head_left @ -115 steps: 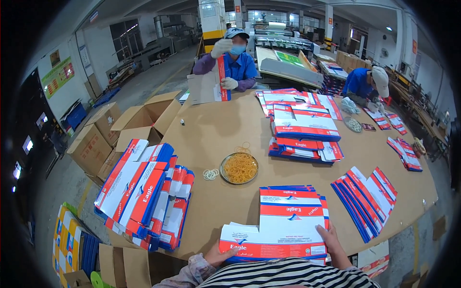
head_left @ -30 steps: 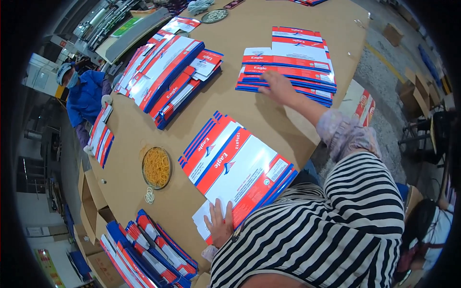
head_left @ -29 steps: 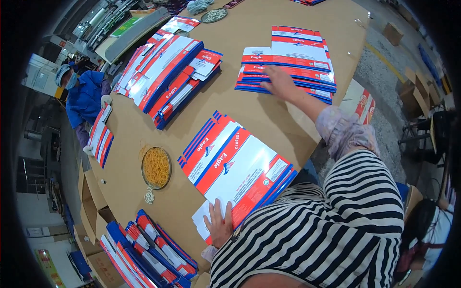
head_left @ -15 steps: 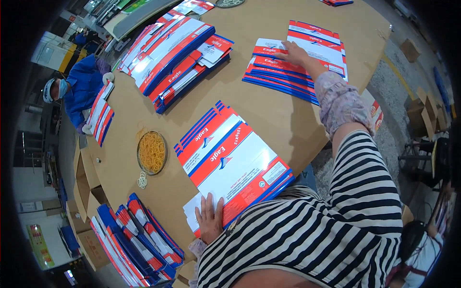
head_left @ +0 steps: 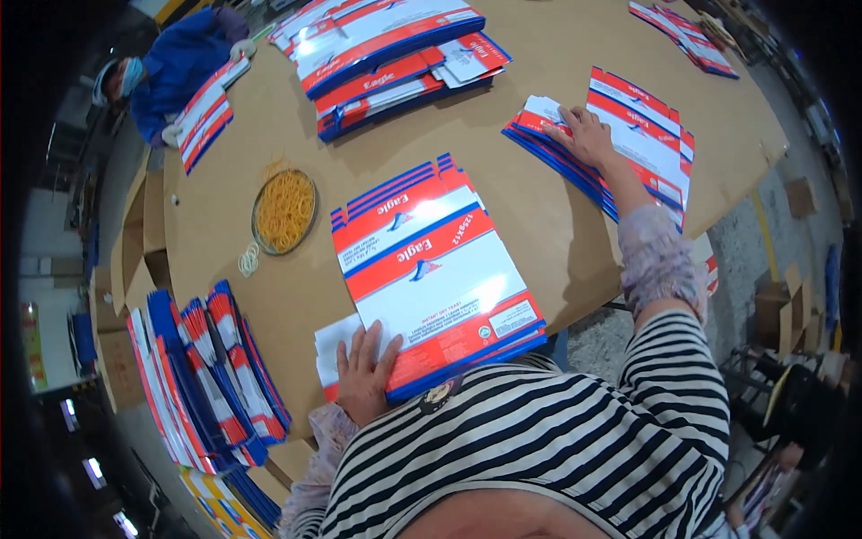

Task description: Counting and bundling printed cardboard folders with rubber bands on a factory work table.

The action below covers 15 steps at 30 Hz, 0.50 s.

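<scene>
Carton stack [head_left: 440,278], flat & red/white/blue, is on the worktop [head_left: 552,229] right in front of you, its near edge up by your striped shirt [head_left: 530,431]. Your L grip [head_left: 364,373] lies palm down on its near-L corner, fingers spread, not closed round anything. Your R grip [head_left: 588,136] is reached out to the R stack [head_left: 642,126], same kind of cartons, fanned along its near-L side. Fingers there are apart & resting on the top carton; can't tell if the thumb's hooked under an edge. The two stacks sit apart w/ bare worktop btwn.

Just L of your front stack: round dish [head_left: 314,225] full of orange rubber bands [head_left: 285,207], w/ a few pale bands [head_left: 249,260] loose beside it. Further L, nr the worktop edge, there's another pile [head_left: 211,377] of cartons, tilted. Beyond your front stack, a tall pile [head_left: 386,54] w/ uneven layers. Small far pile [head_left: 687,40] top R. Co-worker [head_left: 189,67] in blue, upper L, holds a carton [head_left: 206,117] w/ gloved hands.
</scene>
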{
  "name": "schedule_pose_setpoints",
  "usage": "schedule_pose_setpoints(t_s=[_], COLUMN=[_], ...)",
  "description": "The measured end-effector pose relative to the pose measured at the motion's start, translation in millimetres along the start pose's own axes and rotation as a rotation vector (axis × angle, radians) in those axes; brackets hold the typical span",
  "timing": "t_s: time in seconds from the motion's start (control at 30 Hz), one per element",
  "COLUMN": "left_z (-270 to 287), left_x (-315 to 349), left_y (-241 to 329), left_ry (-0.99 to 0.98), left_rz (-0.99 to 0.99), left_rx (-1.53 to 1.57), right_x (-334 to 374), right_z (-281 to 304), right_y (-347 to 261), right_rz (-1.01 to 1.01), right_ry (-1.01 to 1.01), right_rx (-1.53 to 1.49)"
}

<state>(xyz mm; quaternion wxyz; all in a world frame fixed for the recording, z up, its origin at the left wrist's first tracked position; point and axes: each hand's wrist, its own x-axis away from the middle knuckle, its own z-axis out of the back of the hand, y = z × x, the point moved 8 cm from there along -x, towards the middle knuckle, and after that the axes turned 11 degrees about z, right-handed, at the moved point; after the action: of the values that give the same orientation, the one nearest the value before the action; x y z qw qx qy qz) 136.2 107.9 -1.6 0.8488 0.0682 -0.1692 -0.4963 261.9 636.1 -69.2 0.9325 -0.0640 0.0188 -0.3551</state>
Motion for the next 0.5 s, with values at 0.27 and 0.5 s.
schedule_pose_setpoints(t_s=[0.27,0.5], left_z=[3,-3], left_x=[2,1], left_y=[7,4], left_ry=[0.108,0.053], left_rz=[-0.004,-0.020], left_rx=[-0.029,-0.076], right_x=[21,21], right_z=[9,8], right_y=[-5,-41], right_rz=[-0.011,0.025], right_ry=[-0.017,0.080], right_rx=[-0.081,-0.030])
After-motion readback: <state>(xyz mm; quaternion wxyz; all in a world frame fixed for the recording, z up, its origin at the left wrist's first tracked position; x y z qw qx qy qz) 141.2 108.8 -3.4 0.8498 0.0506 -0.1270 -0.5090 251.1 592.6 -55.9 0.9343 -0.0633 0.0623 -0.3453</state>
